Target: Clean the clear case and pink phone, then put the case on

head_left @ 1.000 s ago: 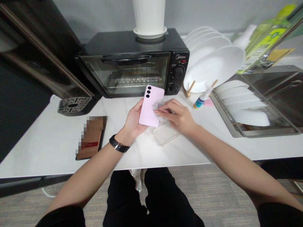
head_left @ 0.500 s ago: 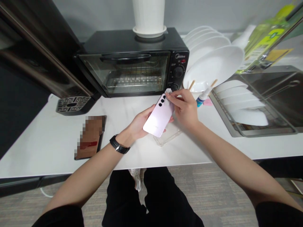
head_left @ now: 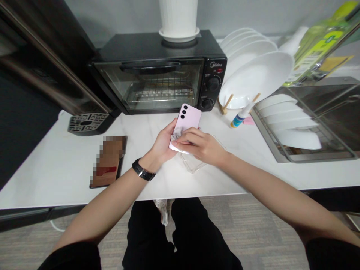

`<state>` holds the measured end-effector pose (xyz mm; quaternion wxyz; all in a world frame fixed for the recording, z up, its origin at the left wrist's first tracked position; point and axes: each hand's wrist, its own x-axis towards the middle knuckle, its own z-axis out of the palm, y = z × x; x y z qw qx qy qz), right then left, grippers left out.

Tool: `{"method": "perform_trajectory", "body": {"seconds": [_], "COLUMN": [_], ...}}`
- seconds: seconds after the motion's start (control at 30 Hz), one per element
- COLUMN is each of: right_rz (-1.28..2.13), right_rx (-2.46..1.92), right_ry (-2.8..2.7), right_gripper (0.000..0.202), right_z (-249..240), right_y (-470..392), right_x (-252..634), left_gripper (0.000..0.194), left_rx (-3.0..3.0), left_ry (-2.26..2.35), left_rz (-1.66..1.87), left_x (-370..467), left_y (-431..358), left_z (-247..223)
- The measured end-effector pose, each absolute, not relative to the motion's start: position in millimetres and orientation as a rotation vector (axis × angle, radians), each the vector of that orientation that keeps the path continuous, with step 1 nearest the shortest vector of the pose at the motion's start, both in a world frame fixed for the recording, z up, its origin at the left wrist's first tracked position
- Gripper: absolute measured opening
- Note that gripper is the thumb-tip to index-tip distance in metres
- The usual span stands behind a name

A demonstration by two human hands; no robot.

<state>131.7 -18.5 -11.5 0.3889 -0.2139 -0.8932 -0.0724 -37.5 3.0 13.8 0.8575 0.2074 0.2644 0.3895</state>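
A pale pink phone (head_left: 189, 117) lies back up in my left hand (head_left: 163, 142), whose fingers wrap its edges; its three camera lenses point up at the far end. My right hand (head_left: 204, 147) pinches a small white wipe (head_left: 176, 135) and presses it on the near end of the phone's back. Beneath my right hand a clear phone case (head_left: 191, 165) rests on the counter, partly hidden. A black watch is on my left wrist.
Behind stands a black toaster oven (head_left: 160, 86) with a white pot (head_left: 178, 18) on top. A dark flat device (head_left: 108, 161) lies at left. Right are racked white plates (head_left: 255, 78), a small blue-and-white bottle (head_left: 238, 119) and a sink rack (head_left: 306, 159).
My right hand has slid the wipe from beside the camera lenses down to the phone's near end. The phone has turned slightly more upright in my left hand.
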Motion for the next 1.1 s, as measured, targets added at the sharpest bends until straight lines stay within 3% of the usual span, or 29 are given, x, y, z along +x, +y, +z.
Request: {"method": "perform_trajectory", "body": {"seconds": [0.13,0.3,0.43,0.63,0.9,1.1], "right_rz": [-0.187,-0.101,-0.142,-0.138,-0.109,-0.092], "right_rx": [-0.473,-0.575,-0.735,-0.920,-0.984,-0.898], "right_ry": [-2.292,-2.185,-2.063,-1.866,-1.799,-1.909], "right_gripper": [0.027,0.032,0.030,0.038,0.032,0.027], "right_z": [-12,-9,-8,-8,-11,-17], "right_y": [-17,-5,7,15,10,3], "right_x": [138,154,168,176,163,149], "left_gripper": [0.057,0.050,0.044,0.054,0.056,0.044], "left_rx": [0.426,0.403,0.437,0.518,0.559,0.517], "left_ry": [0.559,0.577,0.621,0.506,0.525,0.615], "left_rz": [0.877,0.943,0.857,0.655,0.539,0.647], "left_x": [-39,-41,-45,-45,-42,-40], "left_y": [3,3,3,0,-2,-3], "left_z": [24,25,18,14,9,9]}}
